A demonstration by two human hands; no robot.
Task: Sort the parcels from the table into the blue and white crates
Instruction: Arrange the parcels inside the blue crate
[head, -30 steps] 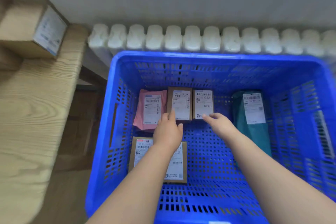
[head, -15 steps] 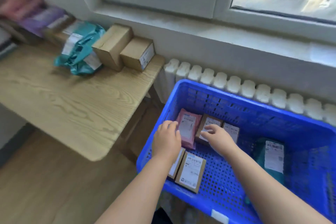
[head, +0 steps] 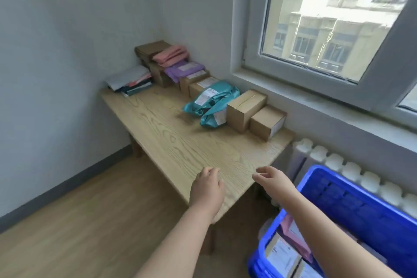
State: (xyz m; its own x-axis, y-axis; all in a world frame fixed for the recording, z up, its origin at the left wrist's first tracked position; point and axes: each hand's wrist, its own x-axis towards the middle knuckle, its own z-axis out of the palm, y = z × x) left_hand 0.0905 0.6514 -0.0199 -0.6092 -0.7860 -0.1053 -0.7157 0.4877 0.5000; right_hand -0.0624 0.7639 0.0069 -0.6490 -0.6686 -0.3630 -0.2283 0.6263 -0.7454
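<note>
My left hand (head: 207, 188) and my right hand (head: 274, 179) hover over the near end of the wooden table (head: 180, 142), fingers loosely curled, both holding nothing. Parcels line the table's back edge along the wall: two cardboard boxes (head: 246, 109) (head: 267, 122) nearest, a teal mailer bag (head: 211, 101), more boxes (head: 198, 84), a purple bag (head: 184, 70), pink bags (head: 171, 55) and a flat brown box (head: 151, 48). The blue crate (head: 352, 187) stands at lower right on the floor. It holds a pink bag (head: 293, 235) and labelled boxes (head: 284, 255), partly hidden by my right arm.
A stack of grey and dark flat packets (head: 130, 81) lies at the table's far left corner. A white radiator (head: 352, 171) runs behind the crate under a window (head: 327, 13). Wooden floor (head: 79, 221) spreads left of the table.
Both hands have lifted out of the blue crate and swung left to the table's near end. The view has turned from the crate toward the table and its parcels.
</note>
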